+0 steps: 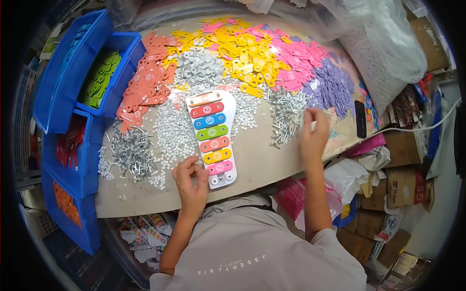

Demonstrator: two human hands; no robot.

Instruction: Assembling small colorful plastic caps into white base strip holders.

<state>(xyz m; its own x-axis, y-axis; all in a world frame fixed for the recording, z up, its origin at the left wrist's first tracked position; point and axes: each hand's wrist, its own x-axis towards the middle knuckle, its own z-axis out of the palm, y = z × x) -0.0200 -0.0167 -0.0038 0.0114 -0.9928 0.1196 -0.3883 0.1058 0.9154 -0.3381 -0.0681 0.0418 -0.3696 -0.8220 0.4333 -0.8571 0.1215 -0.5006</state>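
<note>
A white board (228, 114) shaped like a foot lies on the table in front of me, a toy xylophone with a column of coloured bars, each with a number and two fasteners. Its lowest bar is pink (220, 168); bare posts show below it. Beside the board's lower left edge is my left hand (190, 186), its fingers loosely bent and apart, with nothing visible in them. My right hand (314, 133) is over the right side of the table, by the pile of metal pins (286, 114). Its fingers are closed around something small and pale, blurred by motion.
Piles of red-orange (145, 85), yellow (242, 46), pink (301, 63) and purple bars (332, 85) cover the table's far side. Grey caps (199, 68), white rings (177, 128) and more pins (131, 153) lie nearer. Blue bins (87, 167) stand left; a black phone (360, 119) lies right.
</note>
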